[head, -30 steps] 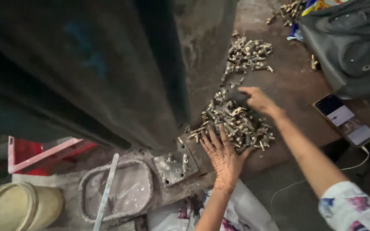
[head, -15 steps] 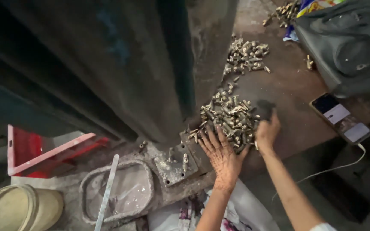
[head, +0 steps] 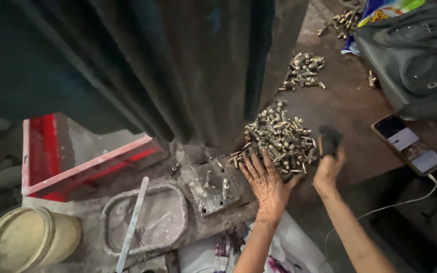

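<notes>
Head view shows a bright blue and yellow packet [head: 380, 10] far beyond the pile of small metal fittings [head: 278, 137], beside a dark bag [head: 416, 55]. Left hand [head: 266, 182] lies spread flat on the pile's near edge. Right hand [head: 328, 169], just beside the pile, pinches a dark lump [head: 329, 139], with a phone [head: 407, 144] farther along the surface [head: 350, 106].

The little metal bits [head: 279, 139] are gold and grey. The left hand [head: 266, 182] has a brown swirly pattern. The lump [head: 329, 140] is black. The tray [head: 82, 162] is red. The bucket [head: 26, 240] is pale yellow. The bag [head: 413, 55] is dark grey.
</notes>
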